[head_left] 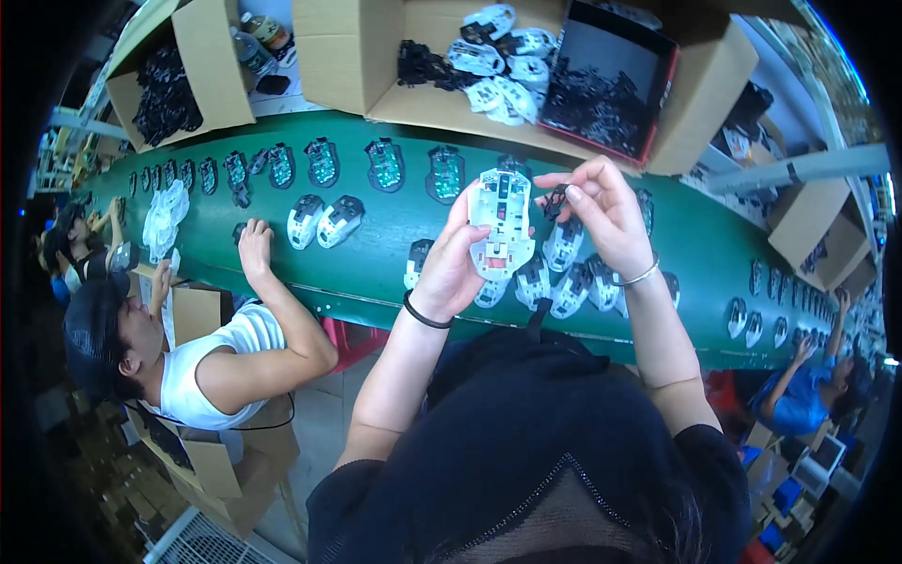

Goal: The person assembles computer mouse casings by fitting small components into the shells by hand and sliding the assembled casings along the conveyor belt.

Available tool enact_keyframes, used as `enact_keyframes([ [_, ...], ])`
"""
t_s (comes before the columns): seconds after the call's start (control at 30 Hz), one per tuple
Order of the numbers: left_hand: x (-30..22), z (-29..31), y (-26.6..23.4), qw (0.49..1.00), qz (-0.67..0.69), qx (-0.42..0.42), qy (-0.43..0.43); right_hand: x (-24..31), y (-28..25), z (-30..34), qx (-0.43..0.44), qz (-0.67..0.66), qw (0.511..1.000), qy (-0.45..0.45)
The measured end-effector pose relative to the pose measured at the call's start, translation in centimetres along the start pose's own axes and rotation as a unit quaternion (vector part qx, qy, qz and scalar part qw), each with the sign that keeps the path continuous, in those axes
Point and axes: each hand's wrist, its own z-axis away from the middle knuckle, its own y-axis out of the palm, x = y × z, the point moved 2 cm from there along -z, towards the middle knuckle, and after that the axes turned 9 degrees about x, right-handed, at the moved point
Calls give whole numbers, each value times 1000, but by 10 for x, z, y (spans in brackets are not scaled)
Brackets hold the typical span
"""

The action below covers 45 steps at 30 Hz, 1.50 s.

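A white computer mouse shell, its hollow inside facing up, is gripped in my left hand above the green belt. Close to the shell's right edge, my right hand pinches a small black plastic part. Below both hands lie several white-and-black mouse shells, partly covered by my hands and the held shell. A row of mouse bases with green circuit boards runs along the belt's far side. Two more white-and-black shells rest left of my left hand.
Across the green belt stands a cardboard box with white shells and a black tray of small black parts. A person in a white top works at my left, reaching onto the belt. Another in blue sits far right.
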Motion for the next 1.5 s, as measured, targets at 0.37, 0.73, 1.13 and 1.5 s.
enact_keyframes([
  [0.37, 47, 12, 34, 993, -64, -48, -82, 0, 15, 81, -46, 461, 856, -228],
  [0.73, 52, 16, 45, 995, -47, -31, -81, 9, 1, 99, -91, 332, 923, -169],
  [1.13, 40, 22, 45, 978, -103, 18, -178, 50, 20, 56, 284, 500, 789, -215],
  [1.5, 29, 24, 40, 980, -103, 36, -168, 45, 30, 46, 338, 567, 706, -257],
])
